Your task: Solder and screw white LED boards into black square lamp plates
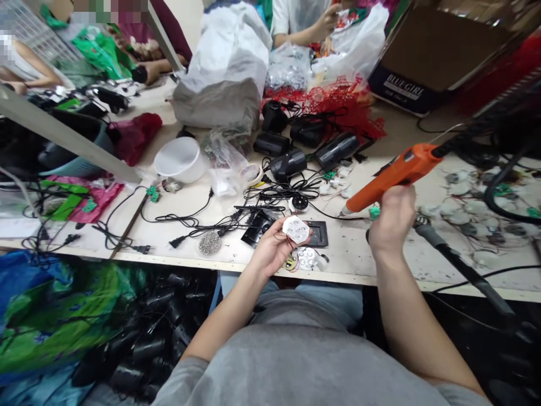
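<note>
My left hand (270, 248) is closed on a white LED lamp plate (296, 229) with several round lenses and thin red wires, held just above the bench's front edge. My right hand (394, 223) grips an orange glue gun (393, 176), raised to the right, its nozzle pointing down and left, apart from the plate. Beneath the left hand lie a second LED plate (307, 259) and a black rectangular housing (316, 232), partly covered. A black open case (256, 226) sits just left of it. Beyond the lamp plate rests a round black part (300, 203).
Black lamp bodies (288, 164) and tangled cords spread behind my hands. Left stand a white bowl (179, 160) and a dish of screws (209, 243). Wired white parts (459, 211) cover the right side, near a cardboard box (422, 62). Co-workers' hands (327, 22) show at the back.
</note>
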Demonstrator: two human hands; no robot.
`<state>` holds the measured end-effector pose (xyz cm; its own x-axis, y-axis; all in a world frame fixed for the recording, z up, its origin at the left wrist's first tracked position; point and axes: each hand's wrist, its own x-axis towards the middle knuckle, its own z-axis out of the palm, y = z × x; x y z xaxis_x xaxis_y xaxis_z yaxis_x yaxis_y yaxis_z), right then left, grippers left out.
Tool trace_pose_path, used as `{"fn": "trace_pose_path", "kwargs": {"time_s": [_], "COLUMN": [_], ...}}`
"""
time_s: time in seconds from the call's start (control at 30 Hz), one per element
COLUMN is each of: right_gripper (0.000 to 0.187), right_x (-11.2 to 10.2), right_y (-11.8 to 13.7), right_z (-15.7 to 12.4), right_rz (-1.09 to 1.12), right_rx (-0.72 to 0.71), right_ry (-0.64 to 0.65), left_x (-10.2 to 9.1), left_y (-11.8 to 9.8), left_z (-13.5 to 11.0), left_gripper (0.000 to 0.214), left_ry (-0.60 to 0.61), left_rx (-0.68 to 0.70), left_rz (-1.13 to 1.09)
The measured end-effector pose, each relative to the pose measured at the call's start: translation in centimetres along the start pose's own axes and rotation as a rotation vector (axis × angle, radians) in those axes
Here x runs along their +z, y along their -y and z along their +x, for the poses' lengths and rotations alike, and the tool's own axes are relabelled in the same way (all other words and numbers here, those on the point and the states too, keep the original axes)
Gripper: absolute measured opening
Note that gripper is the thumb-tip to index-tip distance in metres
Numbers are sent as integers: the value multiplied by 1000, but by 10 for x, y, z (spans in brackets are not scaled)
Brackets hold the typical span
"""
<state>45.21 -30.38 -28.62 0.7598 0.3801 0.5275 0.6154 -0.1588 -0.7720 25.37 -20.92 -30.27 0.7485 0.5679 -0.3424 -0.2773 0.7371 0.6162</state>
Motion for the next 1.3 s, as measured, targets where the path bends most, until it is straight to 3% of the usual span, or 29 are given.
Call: {"fn": "trace_pose_path", "kwargs": {"time_s": [0.07, 0.13, 0.3, 0.4, 0.53, 0.67, 0.77, 0.87, 1.0, 1.13, 1.2, 1.3], "right_gripper": [55, 59, 54, 53, 47, 45, 47, 50, 52, 51, 48, 40], "right_x": [-5, -5, 12, 21, 24, 21, 18, 20, 29, 35, 32, 21], "right_y": [6, 17, 41, 46, 49, 53, 56, 63, 81, 108, 119, 126], "right_z": [-18, -39, -72, -71, -65, -51, -31, -11, 6, 15, 18, 24], "right_rz": [-40, -22, 17, 20, 24, 21, 44, 149, 346, 641, 725, 745], "right_rx": [-20, -96, -331, -397, -452, -425, -314, -196, -94, -60, -72, -132], "right_ry": [-99, -96, 408, 498, 466, 364, 268, 230, 205, 165, 143, 98], "left_x": [1, 1, 0, 0, -2, -12, -28, -44, -47, -30, -22, -17], "left_y": [-1, -2, -4, -5, -11, -39, -72, -96, -98, -87, -88, -97], "left_z": [0, 0, 2, 2, 1, -1, 1, 2, 7, 29, 45, 67], "left_gripper": [39, 38, 37, 36, 40, 50, 49, 39, 55, 75, 64, 27], "left_ry": [-13, -17, -1, 28, 79, 161, 131, 20, 24, -86, -119, -99], "left_rx": [2, -4, -25, -22, 26, 49, 275, 504, 653, 767, 765, 682], "left_rz": [-43, -70, -73, -47, 17, 213, 455, 873, 1467, 1720, 1808, 1834]}}
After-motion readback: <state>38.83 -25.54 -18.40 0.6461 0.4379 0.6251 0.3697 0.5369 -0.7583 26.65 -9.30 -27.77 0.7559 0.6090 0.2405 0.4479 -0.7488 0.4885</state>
